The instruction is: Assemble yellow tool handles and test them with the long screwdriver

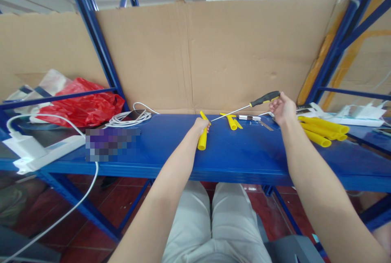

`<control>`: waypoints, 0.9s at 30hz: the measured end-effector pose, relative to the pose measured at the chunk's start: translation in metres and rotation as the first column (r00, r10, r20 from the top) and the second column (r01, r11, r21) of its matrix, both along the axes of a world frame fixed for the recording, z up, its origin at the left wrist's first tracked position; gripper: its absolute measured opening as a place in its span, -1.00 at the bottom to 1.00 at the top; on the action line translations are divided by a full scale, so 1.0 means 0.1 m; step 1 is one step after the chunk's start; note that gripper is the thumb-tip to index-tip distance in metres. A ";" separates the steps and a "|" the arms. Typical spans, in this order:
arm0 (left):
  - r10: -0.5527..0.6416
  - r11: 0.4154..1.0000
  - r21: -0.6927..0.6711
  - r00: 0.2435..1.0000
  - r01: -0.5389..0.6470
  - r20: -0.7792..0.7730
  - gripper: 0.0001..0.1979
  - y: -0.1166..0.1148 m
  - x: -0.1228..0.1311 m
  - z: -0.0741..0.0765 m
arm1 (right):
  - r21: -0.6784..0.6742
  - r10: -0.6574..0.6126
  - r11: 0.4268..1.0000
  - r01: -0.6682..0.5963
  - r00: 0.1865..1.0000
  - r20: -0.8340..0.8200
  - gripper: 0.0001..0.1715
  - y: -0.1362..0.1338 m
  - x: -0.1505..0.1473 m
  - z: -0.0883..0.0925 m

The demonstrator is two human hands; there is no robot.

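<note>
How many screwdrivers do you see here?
1 visible: the screwdriver, its dark handle in the right hand, its shaft slanting down to the left hand on the yellow tube. Others could be hidden.

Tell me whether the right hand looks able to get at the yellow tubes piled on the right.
Probably yes: the yellow tubes lie close by the right hand with nothing visibly in between, though the screwdriver it holds would likely need setting down.

Cardboard (226, 51) is right behind the tabletop (171, 149)'s back edge. Bag (82, 102) back left, cable (128, 120) right of it, power strip (62, 151) front left, tube pile (324, 126) kinda toward the right end. 1 tube (202, 143) in the left hand (201, 124) around the middle, screwdriver (252, 104) in the right hand (284, 110).
</note>
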State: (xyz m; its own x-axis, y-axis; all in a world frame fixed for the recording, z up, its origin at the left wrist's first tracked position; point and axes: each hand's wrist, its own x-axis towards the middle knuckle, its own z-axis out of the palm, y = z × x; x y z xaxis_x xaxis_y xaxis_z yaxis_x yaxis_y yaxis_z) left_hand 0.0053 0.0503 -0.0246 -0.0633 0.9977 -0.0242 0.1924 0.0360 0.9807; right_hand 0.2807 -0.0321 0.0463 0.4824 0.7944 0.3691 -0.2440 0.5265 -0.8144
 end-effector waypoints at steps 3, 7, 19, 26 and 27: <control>-0.012 1.000 -0.004 1.000 0.012 -0.002 -0.93 -0.01 0.00 0.00 | -0.019 -0.039 0.999 0.038 0.999 -0.009 -0.57 -0.01 -0.01 0.00; -0.038 0.999 0.009 0.999 0.038 -0.003 -0.93 0.00 -0.01 0.00 | -0.018 -0.068 0.998 0.068 0.998 -0.008 -0.48 -0.01 -0.02 -0.02; -0.113 0.990 0.079 0.994 0.114 -0.011 -0.89 0.01 -0.05 -0.02 | -0.032 -0.150 0.988 0.148 0.987 -0.063 -0.47 0.02 -0.04 -0.04; -0.099 0.992 0.079 0.995 0.099 -0.008 -0.86 0.02 -0.04 -0.03 | -0.030 -0.043 0.999 0.041 0.997 -0.062 -0.42 0.03 -0.01 -0.03; -0.091 0.993 0.077 0.996 0.091 -0.007 -0.86 0.02 -0.04 -0.03 | -0.033 -0.032 0.999 0.030 0.997 -0.069 -0.45 0.02 -0.02 -0.01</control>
